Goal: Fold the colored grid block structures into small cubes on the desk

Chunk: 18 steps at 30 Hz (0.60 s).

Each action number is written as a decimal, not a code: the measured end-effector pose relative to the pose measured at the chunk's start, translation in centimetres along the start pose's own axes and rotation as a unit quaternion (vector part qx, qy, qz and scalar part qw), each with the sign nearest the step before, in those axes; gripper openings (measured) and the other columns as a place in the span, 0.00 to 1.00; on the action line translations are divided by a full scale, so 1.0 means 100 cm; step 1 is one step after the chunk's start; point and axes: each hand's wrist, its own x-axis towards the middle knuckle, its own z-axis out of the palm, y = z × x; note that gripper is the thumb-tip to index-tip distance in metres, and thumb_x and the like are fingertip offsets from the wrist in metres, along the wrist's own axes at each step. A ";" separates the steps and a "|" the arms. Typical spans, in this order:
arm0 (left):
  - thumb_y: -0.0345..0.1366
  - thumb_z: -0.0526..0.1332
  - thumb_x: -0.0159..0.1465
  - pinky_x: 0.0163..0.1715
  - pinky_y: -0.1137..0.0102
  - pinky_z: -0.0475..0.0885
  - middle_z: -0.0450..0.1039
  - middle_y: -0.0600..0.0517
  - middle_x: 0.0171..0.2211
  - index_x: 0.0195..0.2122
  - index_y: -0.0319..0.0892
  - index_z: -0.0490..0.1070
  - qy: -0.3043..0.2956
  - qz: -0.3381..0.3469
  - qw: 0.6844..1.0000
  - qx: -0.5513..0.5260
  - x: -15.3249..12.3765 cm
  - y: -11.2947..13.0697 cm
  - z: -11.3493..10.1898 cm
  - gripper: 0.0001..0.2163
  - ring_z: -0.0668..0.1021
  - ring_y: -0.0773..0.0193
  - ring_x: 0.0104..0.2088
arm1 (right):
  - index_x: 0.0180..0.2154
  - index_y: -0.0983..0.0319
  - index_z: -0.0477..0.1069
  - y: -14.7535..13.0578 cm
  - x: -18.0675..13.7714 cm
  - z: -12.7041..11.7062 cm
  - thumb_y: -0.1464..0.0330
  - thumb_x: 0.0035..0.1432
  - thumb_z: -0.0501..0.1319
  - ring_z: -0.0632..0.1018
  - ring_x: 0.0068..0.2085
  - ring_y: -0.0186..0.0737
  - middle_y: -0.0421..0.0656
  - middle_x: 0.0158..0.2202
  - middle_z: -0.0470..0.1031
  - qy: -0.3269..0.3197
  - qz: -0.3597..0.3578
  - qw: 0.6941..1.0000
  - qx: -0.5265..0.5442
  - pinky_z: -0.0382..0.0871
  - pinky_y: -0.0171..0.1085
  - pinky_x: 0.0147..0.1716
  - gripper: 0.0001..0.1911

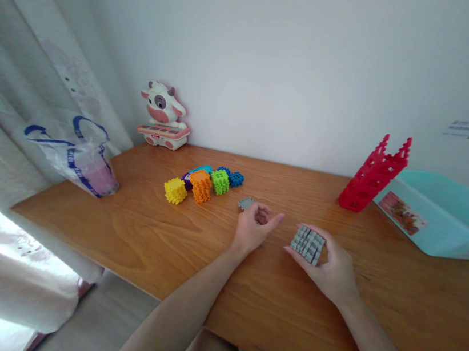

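My right hand (334,269) grips a block of stacked grey toy tiles (307,245) between thumb and fingers, just above the wooden table or resting on it; I cannot tell which. To its left, my left hand (252,228) hovers low with its fingers loosely curled and the thumb held apart, and nothing shows between them. A flat grey tile (246,203) with notched edges lies on the table just behind the left hand, partly covered by it.
Small toothed stacks lie left of my hands: yellow (175,191), orange (201,186), green (220,181) and blue (236,179). A red lattice tower (370,179) stands beside a turquoise bin (439,225). A cow keyboard toy (164,117) and a plastic bag (89,165) sit at left.
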 end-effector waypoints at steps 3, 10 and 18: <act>0.49 0.68 0.55 0.44 0.64 0.70 0.72 0.49 0.35 0.38 0.42 0.69 0.141 0.191 0.952 0.194 0.012 -0.008 -0.023 0.18 0.75 0.59 0.39 | 0.53 0.57 0.67 0.003 0.002 -0.002 0.53 0.52 0.69 0.82 0.44 0.51 0.47 0.48 0.79 0.018 0.026 1.000 0.005 0.77 0.51 0.47 0.30; 0.54 0.71 0.49 0.56 0.54 0.64 0.69 0.36 0.55 0.59 0.37 0.60 0.090 0.099 0.901 0.414 0.026 -0.029 -0.048 0.41 0.70 0.43 0.56 | 0.53 0.57 0.68 0.007 0.000 -0.002 0.52 0.52 0.68 0.82 0.44 0.52 0.48 0.48 0.79 0.007 0.017 1.000 -0.014 0.77 0.52 0.47 0.29; 0.48 0.69 0.56 0.53 0.55 0.66 0.75 0.44 0.52 0.57 0.44 0.66 0.023 0.055 0.908 0.414 0.033 -0.031 -0.045 0.30 0.73 0.46 0.54 | 0.51 0.57 0.69 0.013 0.013 -0.003 0.51 0.51 0.68 0.82 0.43 0.51 0.47 0.46 0.80 -0.058 0.044 0.997 -0.008 0.77 0.49 0.45 0.29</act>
